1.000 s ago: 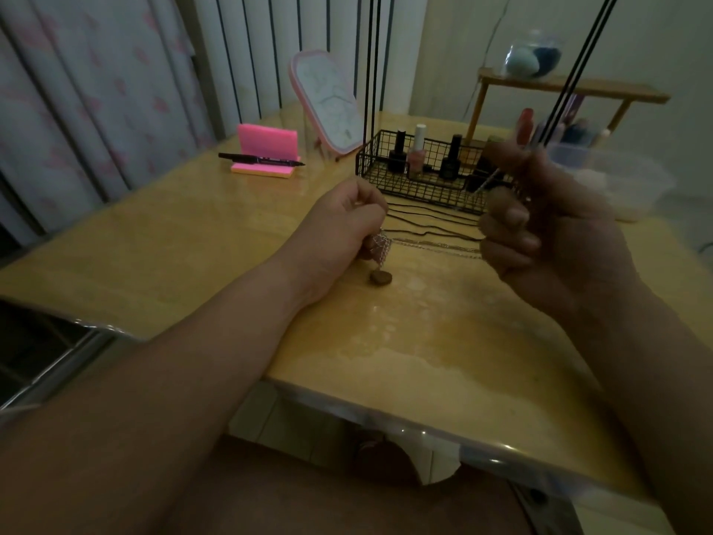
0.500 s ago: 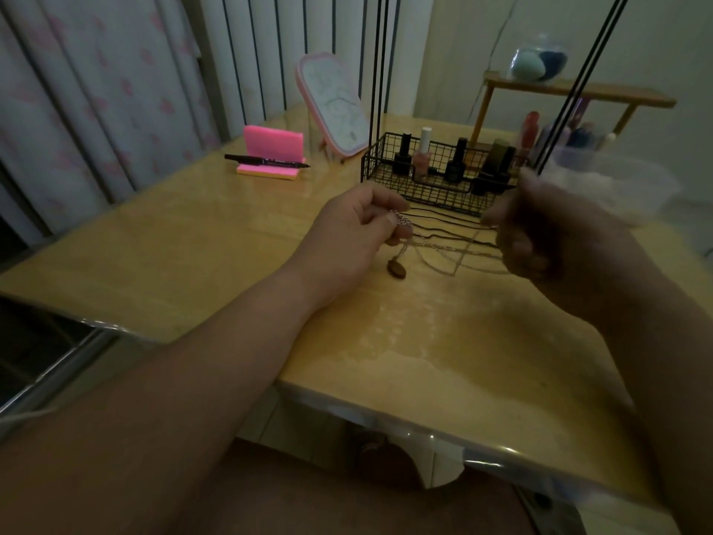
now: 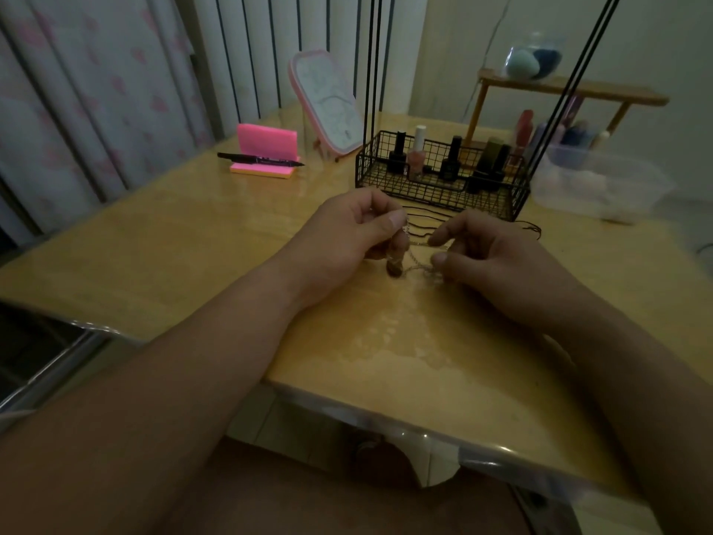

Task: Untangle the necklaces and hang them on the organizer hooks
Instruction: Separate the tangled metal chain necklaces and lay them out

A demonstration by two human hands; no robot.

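A tangle of thin silver chain (image 3: 418,260) lies between my two hands on the wooden table (image 3: 193,233). My left hand (image 3: 347,233) pinches the chain near a small dark pendant (image 3: 393,269) that rests on the table. My right hand (image 3: 486,252) pinches the same chain a little to the right. Black cord necklaces (image 3: 424,222) lie just behind my fingers, one trailing off to the right. The organizer's black wire basket (image 3: 440,187) stands behind them, its thin black rods (image 3: 372,71) rising out of the frame. No hooks are in view.
Nail polish bottles (image 3: 416,156) stand in the basket. A pink mirror (image 3: 328,106) and a pink note holder with a pen (image 3: 264,156) sit at the back left. A clear plastic tub (image 3: 605,187) and a small wooden shelf (image 3: 571,90) are at the right.
My right hand has come down from head height to the table beside my left hand. The chain went from stretched in the air to lying slack between them.
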